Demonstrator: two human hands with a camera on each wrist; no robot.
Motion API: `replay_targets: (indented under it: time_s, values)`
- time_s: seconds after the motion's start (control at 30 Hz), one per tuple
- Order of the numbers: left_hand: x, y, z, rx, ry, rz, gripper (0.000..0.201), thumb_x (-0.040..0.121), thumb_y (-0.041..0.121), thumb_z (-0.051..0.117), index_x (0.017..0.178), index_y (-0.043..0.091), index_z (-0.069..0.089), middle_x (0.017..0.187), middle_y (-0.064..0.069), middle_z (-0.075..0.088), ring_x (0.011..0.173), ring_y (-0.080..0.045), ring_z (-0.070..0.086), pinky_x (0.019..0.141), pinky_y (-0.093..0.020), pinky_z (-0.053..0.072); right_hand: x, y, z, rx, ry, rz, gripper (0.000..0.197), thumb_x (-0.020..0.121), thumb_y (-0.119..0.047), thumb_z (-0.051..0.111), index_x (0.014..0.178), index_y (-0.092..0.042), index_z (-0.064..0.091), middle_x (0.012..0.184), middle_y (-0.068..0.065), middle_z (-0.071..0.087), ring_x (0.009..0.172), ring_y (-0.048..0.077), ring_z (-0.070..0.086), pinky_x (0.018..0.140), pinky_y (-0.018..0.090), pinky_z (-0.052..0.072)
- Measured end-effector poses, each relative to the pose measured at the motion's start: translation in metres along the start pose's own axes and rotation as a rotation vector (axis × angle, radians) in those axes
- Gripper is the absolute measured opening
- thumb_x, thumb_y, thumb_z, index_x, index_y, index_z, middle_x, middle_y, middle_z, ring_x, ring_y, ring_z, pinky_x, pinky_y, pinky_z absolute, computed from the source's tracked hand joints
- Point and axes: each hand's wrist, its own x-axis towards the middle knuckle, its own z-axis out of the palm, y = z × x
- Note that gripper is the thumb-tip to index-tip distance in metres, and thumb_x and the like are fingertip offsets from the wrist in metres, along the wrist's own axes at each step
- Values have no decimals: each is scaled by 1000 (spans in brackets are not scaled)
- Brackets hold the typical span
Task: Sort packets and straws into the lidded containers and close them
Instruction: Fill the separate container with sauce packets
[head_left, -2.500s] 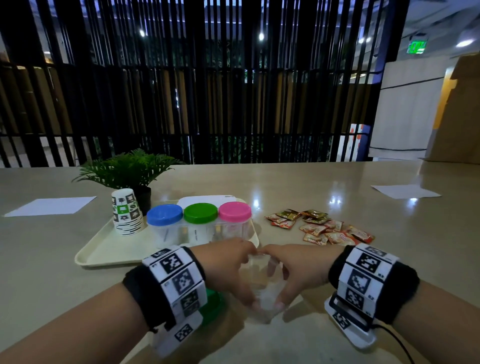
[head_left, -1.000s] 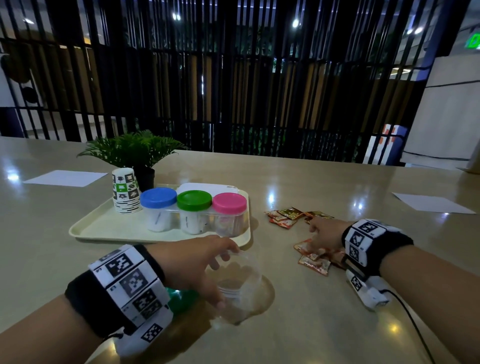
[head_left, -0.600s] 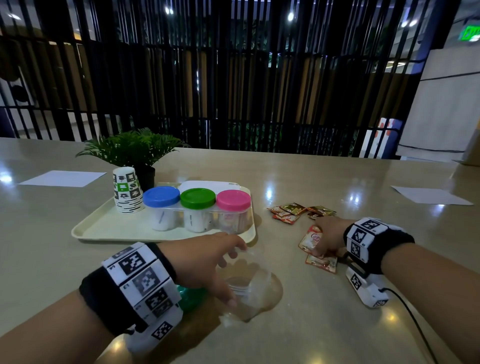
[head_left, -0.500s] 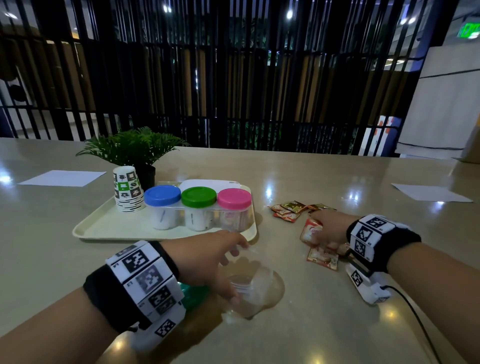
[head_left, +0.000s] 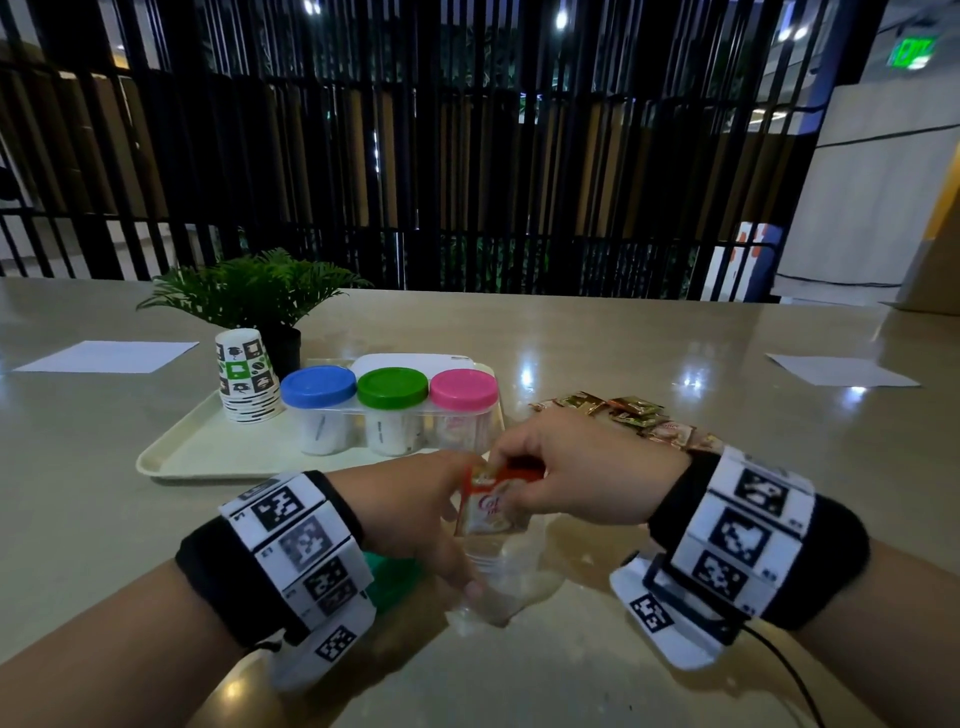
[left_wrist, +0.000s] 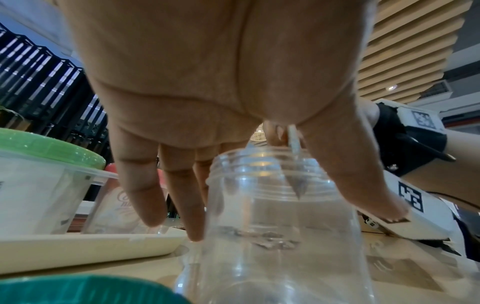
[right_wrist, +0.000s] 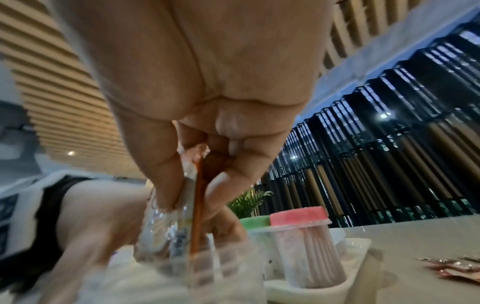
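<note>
So your left hand (head_left: 410, 514) grips the open jar (left_wrist: 280, 216) just in front of the tray (head_left: 208, 447), while your right hand (head_left: 582, 473) pinches packets (head_left: 491, 512) at its mouth. Three capped jars (head_left: 389, 410) stand on the tray; more sachets (head_left: 634, 415) right of it remain, and the teal lid (left_wrist: 78, 290) is still off.

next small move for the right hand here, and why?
Probably lower and release. The right hand pinches creamer packets upright, lower edges at the mouth of the clear jar, which the left hand grips on the table; the jar looks empty.
</note>
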Motion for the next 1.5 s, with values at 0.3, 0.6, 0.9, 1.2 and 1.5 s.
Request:
replay_targets:
  time_s: [0.3,0.6,0.9,1.2,1.5]
  values:
    - [0,2,1,104,-8,1,98,65,36,86,144,35,29,134,14,50,116,-9,52,100,-32,47,-5,-10,21,-234,-190,-15,23,96,-26,50,108,-22,70,99,-4,68,86,12,59,78,30,48]
    - [3,3,1,212,20,27,87,72,37,82,143,32,32,129,13,52,109,-8,54,96,-30,48,-7,-13,17,-194,-345,24,37,94,-48,49,109,-19,68,96,-2,66,88,14,59,82,36,49]
    - [-11,-3,3,461,365,321,66,68,58,75,124,40,47,117,18,34,107,-2,30,92,-20,30,-9,-10,27,-388,-263,-44,21,96,-32,46,98,-23,65,83,-4,61,78,17,51,92,38,32]
    - [-9,5,7,501,18,210,33,86,45,66,117,32,66,110,11,65,94,-7,58,84,-26,49,-9,-9,29,-310,-320,-34,25,97,-29,45,111,-22,64,106,-2,66,104,17,56,113,47,16]
    - [-12,0,8,559,66,236,29,89,41,64,117,34,68,106,9,70,96,-12,62,89,-31,50,-14,-5,32,-259,-228,-9,21,96,-22,48,113,-19,59,106,4,63,98,22,54,79,32,40]
